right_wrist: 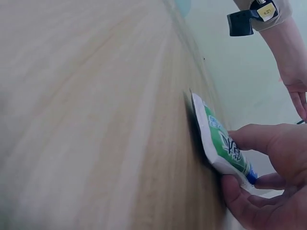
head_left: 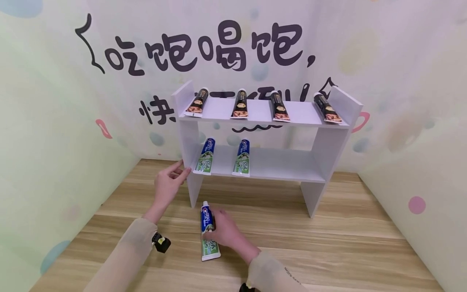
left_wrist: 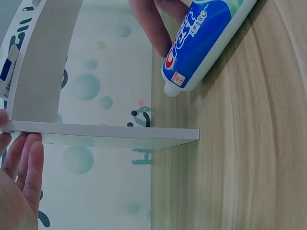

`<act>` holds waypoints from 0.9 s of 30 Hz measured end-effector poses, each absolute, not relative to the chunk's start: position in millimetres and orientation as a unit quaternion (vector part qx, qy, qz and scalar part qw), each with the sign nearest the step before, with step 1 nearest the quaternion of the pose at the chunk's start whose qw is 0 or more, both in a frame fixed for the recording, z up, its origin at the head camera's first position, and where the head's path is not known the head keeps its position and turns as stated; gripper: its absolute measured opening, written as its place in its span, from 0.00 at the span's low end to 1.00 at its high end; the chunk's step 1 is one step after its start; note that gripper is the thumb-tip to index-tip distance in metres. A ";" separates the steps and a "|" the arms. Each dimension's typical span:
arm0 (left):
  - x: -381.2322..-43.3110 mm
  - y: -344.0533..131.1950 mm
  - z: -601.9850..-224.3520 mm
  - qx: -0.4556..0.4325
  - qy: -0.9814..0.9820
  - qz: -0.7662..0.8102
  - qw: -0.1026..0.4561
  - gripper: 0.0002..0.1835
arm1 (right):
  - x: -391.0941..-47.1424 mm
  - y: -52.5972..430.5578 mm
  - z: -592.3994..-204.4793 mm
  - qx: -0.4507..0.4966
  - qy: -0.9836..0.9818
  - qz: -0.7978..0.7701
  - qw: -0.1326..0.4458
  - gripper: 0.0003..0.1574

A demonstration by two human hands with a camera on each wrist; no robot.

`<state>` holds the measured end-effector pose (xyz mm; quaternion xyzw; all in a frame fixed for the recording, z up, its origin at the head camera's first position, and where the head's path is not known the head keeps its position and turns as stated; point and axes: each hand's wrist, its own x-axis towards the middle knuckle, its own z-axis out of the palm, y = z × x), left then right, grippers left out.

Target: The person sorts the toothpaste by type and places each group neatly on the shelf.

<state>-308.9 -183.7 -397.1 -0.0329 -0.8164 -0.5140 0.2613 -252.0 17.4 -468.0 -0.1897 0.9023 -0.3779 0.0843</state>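
A blue, green and white Crest toothpaste tube [head_left: 207, 227] is held between the thumb and fingers of my right hand [head_left: 225, 229], low over the table in front of the shelf's left leg. Its cap points toward the shelf. The right wrist view shows the thumb on one face of the tube [right_wrist: 223, 139] and fingers beneath. My left hand [head_left: 169, 180] grips the left side panel of a white two-tier shelf [head_left: 281, 162]. Thumb and fingers lie on opposite sides of that panel [left_wrist: 110, 132] in the left wrist view.
On the lower tier lie two matching tubes, a left one [head_left: 205, 156] and another [head_left: 241, 158] toward the middle. Several black toothpaste tubes [head_left: 240, 104] rest spaced along the top tier. The shelf stands on a wooden table [head_left: 328, 251] before a printed backdrop [head_left: 146, 24].
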 end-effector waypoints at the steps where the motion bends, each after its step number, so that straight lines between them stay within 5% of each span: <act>1: -309.4 -183.8 -397.3 -0.032 -0.817 -0.515 0.260 0.24 | -252.0 17.2 -466.8 -0.191 0.903 -0.376 0.086 0.56; 21: -310.9 -184.3 -397.7 -0.028 -0.818 -0.511 0.261 0.24 | -250.6 15.7 -467.1 -0.176 0.906 -0.375 0.085 0.58; 27: -310.1 -183.6 -397.2 -0.028 -0.818 -0.511 0.263 0.24 | -255.9 29.4 -469.8 -0.179 0.863 -0.452 0.136 0.55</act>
